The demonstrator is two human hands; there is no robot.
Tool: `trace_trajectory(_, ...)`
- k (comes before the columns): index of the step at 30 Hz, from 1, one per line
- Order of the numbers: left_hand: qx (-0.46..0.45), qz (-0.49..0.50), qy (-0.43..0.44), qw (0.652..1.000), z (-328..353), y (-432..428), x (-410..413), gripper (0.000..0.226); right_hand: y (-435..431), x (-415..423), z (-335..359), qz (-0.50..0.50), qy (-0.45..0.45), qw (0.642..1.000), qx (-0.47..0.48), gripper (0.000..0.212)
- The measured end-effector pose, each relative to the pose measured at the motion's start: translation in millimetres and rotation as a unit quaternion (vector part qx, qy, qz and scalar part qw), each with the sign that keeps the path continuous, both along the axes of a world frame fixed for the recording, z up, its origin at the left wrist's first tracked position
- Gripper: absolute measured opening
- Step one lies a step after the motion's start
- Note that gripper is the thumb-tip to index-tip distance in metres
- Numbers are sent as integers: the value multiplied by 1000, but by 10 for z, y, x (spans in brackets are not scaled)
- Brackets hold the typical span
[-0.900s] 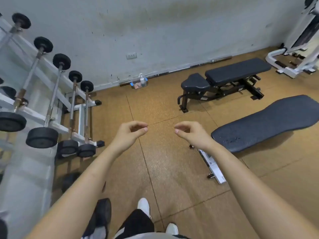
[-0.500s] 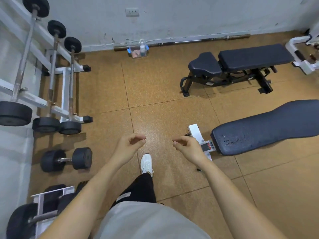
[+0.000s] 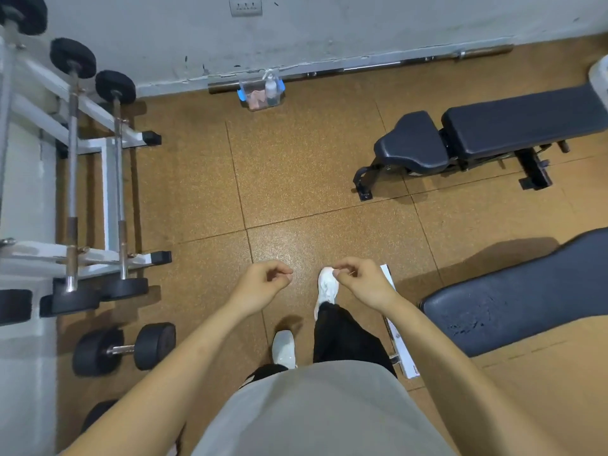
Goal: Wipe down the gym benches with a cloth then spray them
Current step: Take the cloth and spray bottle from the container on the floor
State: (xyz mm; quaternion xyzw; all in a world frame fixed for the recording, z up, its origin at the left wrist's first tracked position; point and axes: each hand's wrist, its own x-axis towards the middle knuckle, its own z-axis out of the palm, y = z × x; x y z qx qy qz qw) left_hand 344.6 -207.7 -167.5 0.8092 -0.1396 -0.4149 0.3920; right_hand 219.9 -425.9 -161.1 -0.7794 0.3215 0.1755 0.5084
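A clear plastic caddy [image 3: 260,93] stands on the floor against the far wall; in it are a pink cloth [image 3: 255,97] and a small spray bottle [image 3: 270,87]. A black adjustable bench [image 3: 513,123] stands at the upper right. A second, longer black padded bench [image 3: 513,301] lies at the right, close to my right arm. My left hand [image 3: 261,286] and right hand [image 3: 362,281] hang in front of me with loosely curled fingers, holding nothing, well short of the caddy.
A white rack of barbells [image 3: 95,159] fills the left side, with loose dumbbells [image 3: 123,348] on the floor below it. A long steel bar [image 3: 378,65] lies along the wall base. The brown floor [image 3: 296,179] stretches between me and the caddy. My white shoes show below my hands.
The view has tilted down and moved forward toward the wall; the caddy and benches look closer. Both hands stay empty and loosely curled in front of me.
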Motion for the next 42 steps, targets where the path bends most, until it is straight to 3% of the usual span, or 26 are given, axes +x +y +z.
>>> trace_trajectory(6, 31, -7, -9, 999, -129, -1074, 1252, 9, -1038, 1221, -323, -1, 4, 1000, 18, 9)
trace_trajectory(10, 44, 32, 9, 998, -46, -1662, 2065, 11, -1762, 2180, -255, 70, -6, 997, -32, 22)
trace_trajectory(12, 39, 51, 14, 998, 7, -1910, 2464, 10, -2096, 2642, -263, 92, 17, 995, -32, 10)
trace_trajectory(14, 35, 67, 16, 997, 44, -2113, 2866, 10, -2391, 3142, -279, 116, 22, 993, -29, 15)
trace_trajectory(22, 33, 100, 29, 994, -258, -2744, 4693, 11, -3109, 5238, -390, 180, 35, 982, -38, 25)
trace_trajectory(31, 33, 124, 70, 989, -945, -3328, 7166, 12, -3648, 7355, -764, 150, 67, 986, -12, 27)
trace_trajectory(35, 65, 162, 82, 981, -1424, -3640, 8084, 12, -3993, 8286, -1290, 137, 97, 986, -3, 21)
trace_trajectory(42, 114, 250, 82, 958, -2913, -4010, 9212, 9, -4428, 9680, -2938, 223, 108, 967, -60, 20)
